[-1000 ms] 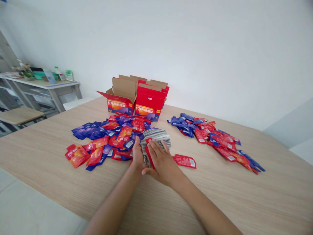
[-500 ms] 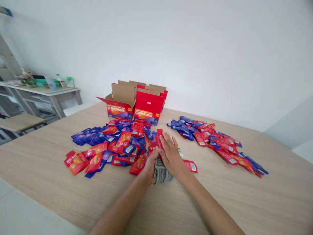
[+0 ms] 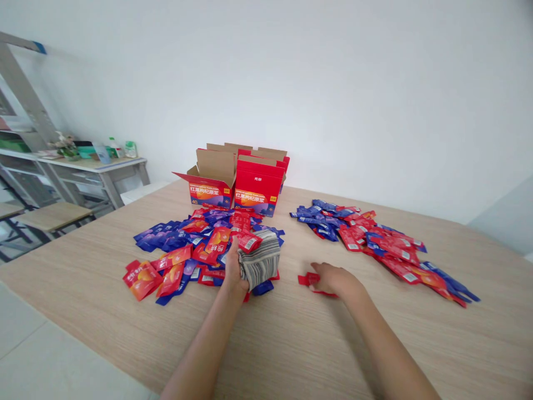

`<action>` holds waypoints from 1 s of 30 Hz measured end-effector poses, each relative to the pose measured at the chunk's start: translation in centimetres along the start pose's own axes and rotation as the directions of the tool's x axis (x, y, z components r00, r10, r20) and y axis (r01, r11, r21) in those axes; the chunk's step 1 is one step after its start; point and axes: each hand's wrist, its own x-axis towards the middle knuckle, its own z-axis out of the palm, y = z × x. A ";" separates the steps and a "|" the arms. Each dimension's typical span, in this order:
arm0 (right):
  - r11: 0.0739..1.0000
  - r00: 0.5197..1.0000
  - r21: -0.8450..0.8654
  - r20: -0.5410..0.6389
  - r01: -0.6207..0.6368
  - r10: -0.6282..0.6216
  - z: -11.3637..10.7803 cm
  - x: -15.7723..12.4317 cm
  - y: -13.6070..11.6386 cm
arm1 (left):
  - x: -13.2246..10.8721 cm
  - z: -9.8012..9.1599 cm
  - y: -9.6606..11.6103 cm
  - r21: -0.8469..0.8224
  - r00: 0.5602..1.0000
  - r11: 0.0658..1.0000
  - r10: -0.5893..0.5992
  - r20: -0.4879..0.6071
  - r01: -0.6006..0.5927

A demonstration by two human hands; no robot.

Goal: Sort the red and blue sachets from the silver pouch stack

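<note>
My left hand [image 3: 234,269] grips a thick stack of sachets [image 3: 260,256] held upright on edge, its silver edges toward me, with a red sachet on top. My right hand [image 3: 333,279] rests on the wooden table [image 3: 291,344] to the right of the stack, its fingers curled over a single red sachet [image 3: 306,279] lying flat. A big heap of red and blue sachets [image 3: 187,250] lies just left of and behind the stack.
Two open red cartons [image 3: 237,180] stand at the back of the table. A second heap of red and blue sachets [image 3: 378,239] spreads on the right. A grey desk with bottles [image 3: 95,166] and benches stands at the far left by the white wall.
My right hand has left the stack and moved right onto the lone red sachet. My left hand has tipped the stack upright and now holds it alone.
</note>
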 end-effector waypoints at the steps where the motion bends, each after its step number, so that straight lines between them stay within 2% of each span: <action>1: 1.000 1.000 -0.004 0.028 -0.012 0.012 0.3 0.3 0.1 | 0.0 0.0 -0.3 -0.017 1.000 1.000 -0.004 -0.009 0.004; 3: 1.000 0.996 -0.016 0.081 -0.027 0.028 0.7 0.9 0.3 | -0.1 0.1 -1.0 -0.054 1.000 0.998 -0.027 -0.015 0.026; 6: 0.999 0.995 -0.026 0.091 -0.036 0.038 1.0 1.5 0.4 | -0.1 0.0 -1.9 -0.108 0.998 0.992 -0.055 0.032 0.058; 12: 0.999 0.998 0.002 0.051 -0.041 0.041 0.4 1.4 1.2 | -0.2 -0.3 -3.0 -0.101 0.998 0.993 0.064 -0.004 -0.064; 14: 0.999 0.999 0.026 0.016 -0.033 0.032 -0.3 1.0 1.7 | -0.4 -0.2 -3.6 -0.075 1.000 0.997 0.026 -0.009 -0.027; 17: 0.998 0.999 0.064 -0.048 -0.012 0.016 -1.7 0.4 2.6 | -0.8 0.1 -4.7 -0.048 0.995 0.994 -0.099 0.030 0.101; 19: 0.994 0.991 0.108 -0.132 -0.004 0.018 -2.7 0.1 3.1 | -1.1 0.2 -5.3 -0.036 0.984 0.985 -0.168 0.052 0.170; 21: 0.971 0.957 0.234 -0.289 0.046 0.024 -3.5 -0.3 3.0 | -1.3 0.4 -5.7 -0.021 0.978 0.979 -0.204 0.046 0.205; 22: 0.940 0.923 0.321 -0.385 0.113 0.020 -3.8 -0.6 2.7 | -1.4 0.5 -5.8 -0.013 0.977 0.977 -0.210 0.045 0.211; 25: 0.738 0.788 0.532 -0.615 0.416 -0.001 -3.8 -1.3 0.3 | -1.5 0.6 -6.0 -0.009 0.973 0.979 -0.200 0.114 0.203; 27: 0.608 0.736 0.575 -0.677 0.547 -0.022 -3.3 -1.7 -2.1 | -1.6 0.6 -6.2 -0.002 0.968 0.978 -0.205 0.147 0.207; 28: 0.588 0.713 0.562 -0.700 0.581 -0.035 -2.9 -1.8 -3.2 | -1.7 0.7 -6.4 0.007 0.966 0.977 -0.210 0.150 0.211; 30: 0.634 0.684 0.500 -0.727 0.590 -0.063 -2.2 -2.0 -5.0 | -1.9 0.8 -6.8 0.032 0.965 0.975 -0.224 0.139 0.222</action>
